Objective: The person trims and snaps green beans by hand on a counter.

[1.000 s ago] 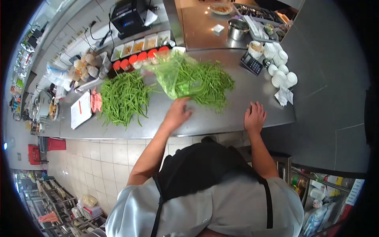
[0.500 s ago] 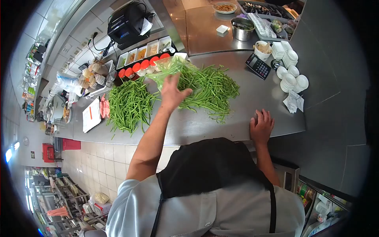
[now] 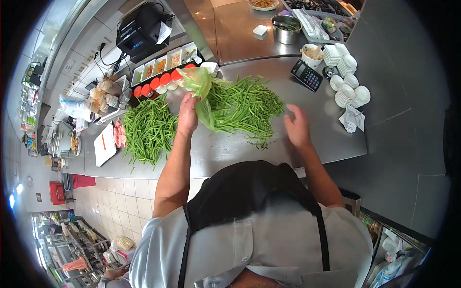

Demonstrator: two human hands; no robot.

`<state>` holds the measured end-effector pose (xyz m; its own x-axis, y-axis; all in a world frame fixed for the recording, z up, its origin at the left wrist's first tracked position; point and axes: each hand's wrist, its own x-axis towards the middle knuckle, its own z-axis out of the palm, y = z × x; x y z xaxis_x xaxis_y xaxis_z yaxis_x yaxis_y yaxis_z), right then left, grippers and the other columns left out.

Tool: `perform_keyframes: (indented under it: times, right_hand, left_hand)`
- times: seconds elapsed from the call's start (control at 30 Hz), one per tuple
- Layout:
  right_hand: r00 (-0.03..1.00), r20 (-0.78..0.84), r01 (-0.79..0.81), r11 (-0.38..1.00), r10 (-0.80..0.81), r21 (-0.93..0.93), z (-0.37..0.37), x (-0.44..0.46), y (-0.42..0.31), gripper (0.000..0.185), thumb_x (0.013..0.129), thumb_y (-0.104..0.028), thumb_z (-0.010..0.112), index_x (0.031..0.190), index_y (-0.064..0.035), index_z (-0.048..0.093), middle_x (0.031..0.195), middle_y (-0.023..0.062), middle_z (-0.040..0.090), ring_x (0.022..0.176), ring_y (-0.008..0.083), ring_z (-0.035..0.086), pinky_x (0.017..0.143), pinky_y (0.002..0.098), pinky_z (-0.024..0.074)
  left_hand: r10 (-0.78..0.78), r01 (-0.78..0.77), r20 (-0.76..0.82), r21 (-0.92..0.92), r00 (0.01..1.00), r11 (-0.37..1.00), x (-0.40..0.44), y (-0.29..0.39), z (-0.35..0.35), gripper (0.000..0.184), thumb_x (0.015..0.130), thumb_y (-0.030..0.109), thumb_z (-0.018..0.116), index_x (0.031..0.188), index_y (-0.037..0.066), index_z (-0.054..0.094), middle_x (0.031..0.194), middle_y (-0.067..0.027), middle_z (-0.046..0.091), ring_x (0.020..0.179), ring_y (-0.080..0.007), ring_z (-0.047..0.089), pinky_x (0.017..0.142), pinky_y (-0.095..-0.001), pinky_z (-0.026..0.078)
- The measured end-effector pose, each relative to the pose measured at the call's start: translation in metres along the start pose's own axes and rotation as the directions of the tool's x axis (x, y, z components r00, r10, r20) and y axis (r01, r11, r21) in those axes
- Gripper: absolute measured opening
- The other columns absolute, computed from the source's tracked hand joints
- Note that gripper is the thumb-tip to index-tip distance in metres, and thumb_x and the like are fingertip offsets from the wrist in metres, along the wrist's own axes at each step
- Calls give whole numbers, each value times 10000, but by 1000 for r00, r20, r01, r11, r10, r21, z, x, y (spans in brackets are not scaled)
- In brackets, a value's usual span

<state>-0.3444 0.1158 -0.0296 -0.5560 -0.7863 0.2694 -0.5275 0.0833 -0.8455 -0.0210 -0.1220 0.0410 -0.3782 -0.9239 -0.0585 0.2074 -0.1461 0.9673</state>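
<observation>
My left hand [image 3: 188,114] is closed on the edge of a thin, see-through green plastic bag [image 3: 205,89]. The bag hangs crumpled over the left part of a pile of cut green beans [image 3: 252,103]. Just right of that pile, my right hand [image 3: 297,126] is raised over the steel counter [image 3: 216,156], fingers apart and holding nothing. A second heap of green beans [image 3: 150,129] lies to the left of my left hand. A few loose bits are scattered around both heaps.
Red-lidded jars [image 3: 164,79] and white trays of toppings [image 3: 161,66] line the back. A calculator [image 3: 307,75], a white tub [image 3: 312,55] and stacked small white dishes [image 3: 345,95] stand right. A notepad [image 3: 104,146] lies left. Another person's hand [image 3: 114,273] shows at lower left.
My left hand has moved left and gripped the bag, pulling it upright. My right hand has lifted from the counter's front edge toward the right bean pile. The camera view has shifted slightly.
</observation>
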Motion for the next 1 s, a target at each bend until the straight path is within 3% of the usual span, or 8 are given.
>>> perform_keyframes:
  times: [0.2, 0.3, 0.43, 0.53, 0.7, 0.8, 0.97, 1.0]
  right_hand:
    - [937, 181, 288, 953, -300, 90, 93, 71, -104, 791, 815, -154, 849, 1522, -109, 494, 1475, 221, 541, 1405, 420, 509, 1144, 446, 470]
    - [897, 193, 394, 917, -398, 64, 142, 92, -118, 701, 864, -141, 811, 1509, -110, 539, 1438, 218, 581, 1411, 404, 520, 1164, 439, 461]
    - [787, 399, 247, 833, -470, 494, 190, 128, -91, 421, 1000, -107, 649, 1420, -80, 649, 1330, 191, 679, 1278, 343, 635, 1138, 401, 469]
    - [790, 513, -168, 687, -336, 708, 178, 125, -95, 389, 1021, -117, 633, 1407, -69, 649, 1297, 169, 705, 1224, 310, 649, 1107, 368, 472]
    - [814, 452, 109, 860, -365, 498, 114, 112, -122, 290, 1025, -173, 647, 1253, 5, 640, 1115, 202, 726, 1045, 290, 704, 950, 413, 528]
    - [801, 512, 141, 930, -309, 339, 89, 105, -148, 364, 1046, -235, 662, 1319, 6, 651, 1172, 162, 722, 1104, 216, 667, 1013, 365, 508]
    - [821, 536, 145, 980, -197, 139, 119, 109, -94, 387, 1001, -263, 697, 1289, -12, 638, 1164, 233, 730, 1093, 374, 709, 945, 458, 540]
    - [850, 475, 190, 973, -230, 130, 127, 114, -79, 386, 989, -264, 702, 1282, -21, 635, 1157, 245, 735, 1088, 424, 714, 923, 487, 548]
  left_hand:
    - [-59, 107, 211, -225, 976, 968, -19, 22, 3, 149, 911, 115, 599, 1052, 74, 623, 1041, -37, 648, 1007, -198, 600, 965, -351, 466]
    - [-134, 187, 268, -183, 954, 965, -44, 27, 17, 144, 898, 140, 631, 1026, 77, 610, 1002, -38, 640, 991, -210, 603, 959, -372, 478]
    - [-128, 149, 166, -121, 978, 981, -55, 22, 15, 96, 960, 92, 588, 1050, 77, 619, 983, -26, 651, 894, -143, 605, 823, -298, 490]
    - [-73, 72, -6, -91, 997, 993, -59, 28, 8, 82, 1038, 112, 548, 1087, 94, 611, 991, -11, 646, 888, -102, 594, 793, -268, 482]
    - [71, -80, -114, -76, 991, 994, -59, 51, 17, 138, 1125, 190, 516, 1153, 76, 589, 1092, -24, 647, 1003, -124, 602, 914, -308, 489]
    - [142, -141, -151, 13, 978, 990, -34, 43, 13, 165, 1123, 199, 528, 1161, 48, 584, 1083, -26, 634, 977, -117, 576, 887, -309, 484]
    - [145, -19, -337, 351, 930, 936, 19, -2, -26, 247, 1061, 202, 603, 1209, 4, 603, 1150, -95, 623, 1027, -170, 569, 942, -344, 478]
    - [388, -182, -300, 537, 871, 824, 20, 4, -14, 299, 1050, 213, 618, 1247, -11, 600, 1206, -138, 619, 1093, -218, 575, 989, -361, 469]
